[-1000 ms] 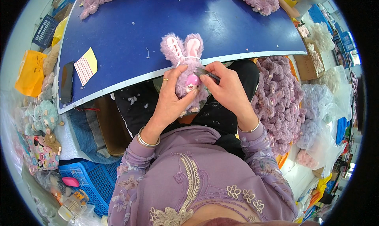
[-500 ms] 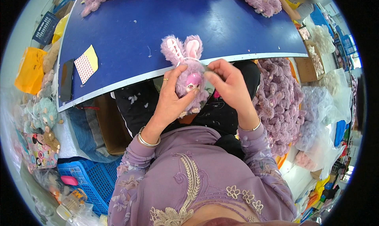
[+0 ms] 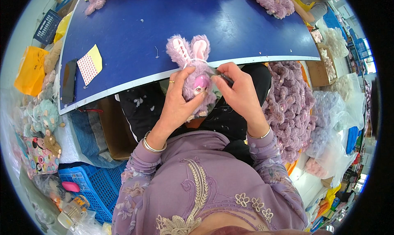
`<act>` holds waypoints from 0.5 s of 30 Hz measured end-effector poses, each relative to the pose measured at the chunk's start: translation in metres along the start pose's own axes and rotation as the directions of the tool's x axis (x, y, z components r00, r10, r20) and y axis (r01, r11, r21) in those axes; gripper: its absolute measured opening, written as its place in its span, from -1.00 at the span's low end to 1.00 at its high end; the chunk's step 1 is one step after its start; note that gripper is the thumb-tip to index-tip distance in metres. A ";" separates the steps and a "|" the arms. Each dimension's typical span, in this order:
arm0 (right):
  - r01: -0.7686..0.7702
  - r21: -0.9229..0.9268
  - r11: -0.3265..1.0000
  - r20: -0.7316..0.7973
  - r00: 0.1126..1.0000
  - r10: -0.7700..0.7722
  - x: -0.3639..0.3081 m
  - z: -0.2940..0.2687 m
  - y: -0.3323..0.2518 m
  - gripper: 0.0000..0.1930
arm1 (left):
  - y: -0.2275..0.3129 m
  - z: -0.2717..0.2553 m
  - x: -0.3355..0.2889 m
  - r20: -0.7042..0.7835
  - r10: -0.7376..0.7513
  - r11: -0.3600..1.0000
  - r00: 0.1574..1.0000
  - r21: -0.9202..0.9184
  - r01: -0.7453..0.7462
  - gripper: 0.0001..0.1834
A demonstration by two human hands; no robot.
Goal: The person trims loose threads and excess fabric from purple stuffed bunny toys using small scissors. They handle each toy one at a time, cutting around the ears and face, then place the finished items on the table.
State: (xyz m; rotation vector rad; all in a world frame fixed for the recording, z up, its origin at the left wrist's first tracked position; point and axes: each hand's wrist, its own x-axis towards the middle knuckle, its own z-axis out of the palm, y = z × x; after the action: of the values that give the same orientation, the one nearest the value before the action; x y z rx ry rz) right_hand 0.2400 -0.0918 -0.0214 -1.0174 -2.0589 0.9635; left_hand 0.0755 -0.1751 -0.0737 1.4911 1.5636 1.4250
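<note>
A purple plush bunny doll [image 3: 189,86] with long pink-lined ears stands upright between my hands at the table's front edge. A thin white cord [image 3: 197,60] runs across the base of its ears. My left hand [image 3: 177,96] grips its body, fingers behind and thumb on the front below the face. In my right hand [image 3: 239,88] is a slim dark-handled tool [image 3: 225,78], its tip against the side of the doll's head. The tip is too small to tell its kind.
More purple plush [image 3: 269,2] lies along the far side of the blue table [image 3: 135,42]. A sticker sheet [image 3: 89,65] and a dark phone-like slab [image 3: 69,81] are at left. Plush dolls [image 3: 287,108] are heaped at right. Blue crates [image 3: 94,185] stand lower left. Another person [image 3: 308,7] sits far right.
The dark-handled tool now shows in my right hand, its tip brought to the doll's head. My left hand keeps its hold on the doll, almost unmoved.
</note>
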 end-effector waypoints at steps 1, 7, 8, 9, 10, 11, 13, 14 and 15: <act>-0.008 0.002 1.000 0.045 0.999 0.008 0.000 -0.001 -0.003 -0.75 | -0.001 0.000 0.000 0.000 -0.002 1.000 1.000 -0.003 0.002 -0.32; -0.031 -0.066 0.997 0.132 0.990 0.040 0.001 0.000 -0.007 -0.76 | 0.001 0.000 0.000 -0.001 0.017 1.000 1.000 0.001 -0.017 -0.33; -0.033 -0.064 0.997 0.127 0.991 0.041 0.001 0.000 -0.006 -0.76 | 0.001 0.000 0.000 -0.001 0.019 1.000 1.000 -0.001 -0.019 -0.34; -0.034 -0.062 0.998 0.123 0.992 0.042 0.001 0.001 -0.005 -0.76 | 0.003 0.000 0.000 -0.001 0.020 1.000 1.000 -0.001 -0.020 -0.35; -0.042 -0.059 0.997 0.129 0.990 0.050 0.001 0.001 -0.004 -0.76 | 0.003 0.000 0.000 -0.002 0.022 1.000 1.000 -0.002 -0.022 -0.36; -0.051 -0.057 0.997 0.134 0.989 0.058 0.002 0.000 -0.005 -0.76 | 0.003 -0.001 0.000 -0.001 0.023 1.000 1.000 -0.002 -0.023 -0.36; -0.065 -0.054 0.996 0.146 0.987 0.072 0.002 0.000 -0.005 -0.75 | 0.003 -0.001 0.000 0.000 0.023 1.000 1.000 -0.002 -0.023 -0.36; -0.071 -0.053 0.996 0.152 0.985 0.078 0.002 -0.001 -0.006 -0.75 | 0.003 -0.001 0.000 0.000 0.024 1.000 1.000 -0.003 -0.024 -0.36; -0.077 -0.052 0.996 0.157 0.984 0.085 0.002 -0.001 -0.006 -0.75 | 0.004 -0.001 0.000 0.002 0.024 1.000 1.000 -0.004 -0.024 -0.36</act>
State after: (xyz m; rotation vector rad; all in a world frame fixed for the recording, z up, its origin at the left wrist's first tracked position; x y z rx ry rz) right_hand 0.2376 -0.0920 -0.0154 -1.0865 -2.1930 1.0742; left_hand 0.0760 -0.1758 -0.0700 1.5135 1.5461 1.4391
